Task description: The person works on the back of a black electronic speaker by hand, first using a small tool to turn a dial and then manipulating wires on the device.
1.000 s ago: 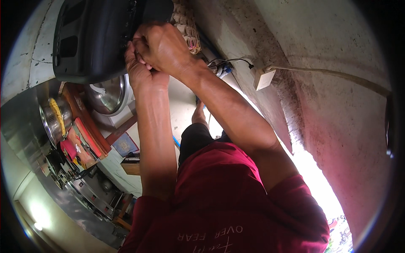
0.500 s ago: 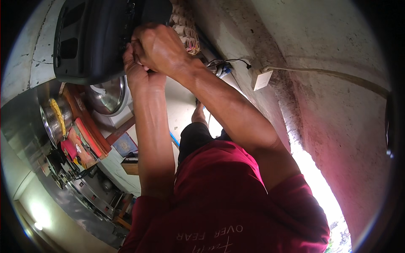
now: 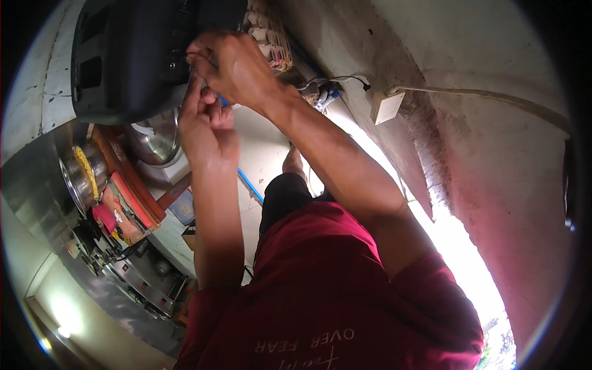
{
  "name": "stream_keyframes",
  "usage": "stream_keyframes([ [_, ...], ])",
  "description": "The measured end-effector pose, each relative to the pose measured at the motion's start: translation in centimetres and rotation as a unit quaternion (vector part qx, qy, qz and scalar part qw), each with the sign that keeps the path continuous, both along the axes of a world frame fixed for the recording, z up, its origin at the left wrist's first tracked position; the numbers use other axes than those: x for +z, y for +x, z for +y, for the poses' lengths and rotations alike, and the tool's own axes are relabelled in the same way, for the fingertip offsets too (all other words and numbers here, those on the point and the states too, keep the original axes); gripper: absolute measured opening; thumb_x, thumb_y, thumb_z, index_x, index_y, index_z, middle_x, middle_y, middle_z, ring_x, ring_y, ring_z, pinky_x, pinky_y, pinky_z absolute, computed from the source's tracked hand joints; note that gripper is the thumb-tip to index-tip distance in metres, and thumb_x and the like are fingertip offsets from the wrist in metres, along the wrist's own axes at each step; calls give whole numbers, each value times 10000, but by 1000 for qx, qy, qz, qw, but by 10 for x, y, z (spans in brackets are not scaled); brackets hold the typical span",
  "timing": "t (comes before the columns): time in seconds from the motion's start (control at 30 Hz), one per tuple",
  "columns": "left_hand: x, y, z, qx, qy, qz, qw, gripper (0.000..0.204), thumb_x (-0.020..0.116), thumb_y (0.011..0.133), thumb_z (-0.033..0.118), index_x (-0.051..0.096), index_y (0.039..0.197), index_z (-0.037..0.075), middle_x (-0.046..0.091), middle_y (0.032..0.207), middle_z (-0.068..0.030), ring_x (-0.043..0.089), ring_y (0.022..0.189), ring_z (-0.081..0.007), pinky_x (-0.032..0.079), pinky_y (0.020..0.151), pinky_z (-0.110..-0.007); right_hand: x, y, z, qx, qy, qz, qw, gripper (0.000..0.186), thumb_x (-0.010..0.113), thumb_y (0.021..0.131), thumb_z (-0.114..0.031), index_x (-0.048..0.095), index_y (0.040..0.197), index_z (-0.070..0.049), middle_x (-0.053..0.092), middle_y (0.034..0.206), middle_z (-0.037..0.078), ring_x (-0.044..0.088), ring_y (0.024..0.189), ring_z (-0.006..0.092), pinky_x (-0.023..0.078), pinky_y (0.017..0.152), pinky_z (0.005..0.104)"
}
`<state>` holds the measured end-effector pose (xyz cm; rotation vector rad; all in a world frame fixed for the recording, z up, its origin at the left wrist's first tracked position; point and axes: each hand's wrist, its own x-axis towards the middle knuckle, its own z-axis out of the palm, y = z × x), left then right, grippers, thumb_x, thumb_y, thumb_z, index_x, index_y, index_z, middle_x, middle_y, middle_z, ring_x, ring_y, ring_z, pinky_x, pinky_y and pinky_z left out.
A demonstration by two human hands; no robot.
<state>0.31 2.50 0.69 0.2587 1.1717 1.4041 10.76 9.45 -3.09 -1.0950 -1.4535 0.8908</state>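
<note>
A large black plastic casing (image 3: 139, 68) with rectangular slots fills the upper left, its kind unclear. At its right edge my right hand (image 3: 237, 68) is closed, thumb and fingertips pinched against the panel; what they pinch is too small to make out. Just below, my left hand (image 3: 209, 123) has its fingers curled, with the index finger pointing up toward the right fingertips. A bit of blue shows beside the left fingers, and I cannot tell whether it is held. Small shiny metal spots dot the casing near the right fingertips.
A woven basket (image 3: 271, 40) is right of the casing. A white electrical box (image 3: 386, 107) with a cable is on the rough wall (image 3: 493, 154). Below the casing are a metal pot lid (image 3: 154, 145), a steel pan (image 3: 73, 182), stacked red items (image 3: 126, 200) and a stove (image 3: 145, 274).
My left hand has dropped a little away from the right, its index finger now raised. The right hand stays by the casing edge, fingertips pinched. The casing appears slightly further left in view.
</note>
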Motion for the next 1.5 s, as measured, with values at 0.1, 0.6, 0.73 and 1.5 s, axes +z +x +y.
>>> stream_keyframes([
  [0.1,34,-12,-24,-51,0,162,986,388,607,1140,243,660,1417,-24,543,822,50,405,606,-34,341,552,-179,0,-2,-2,-18,22,23,999,198,789,954,-161,803,1085,-13,791,949,187,784,828,395,615,750,462],
  [0.6,75,-47,-30,-109,142,479,860,283,676,1082,141,770,1255,-63,573,732,5,456,611,-58,325,558,-208,-6,-12,-14,-54,-33,115,991,203,809,902,-116,791,1059,13,806,1050,211,779,991,419,622,875,458],
  [0.73,68,-48,-27,-138,154,502,840,306,686,1090,159,763,1273,-73,637,810,-18,512,652,-58,410,599,-207,-9,-9,-15,-60,-40,109,991,225,842,925,-153,803,1100,-16,829,1041,146,760,728,301,589,690,404],
  [1.5,55,-48,-27,-189,145,499,833,261,718,1103,167,790,1249,-37,749,908,-56,599,681,-54,474,659,-195,1,-3,-5,-72,65,22,995,154,786,906,-47,782,1056,-18,780,1019,158,770,939,394,628,820,453],
])
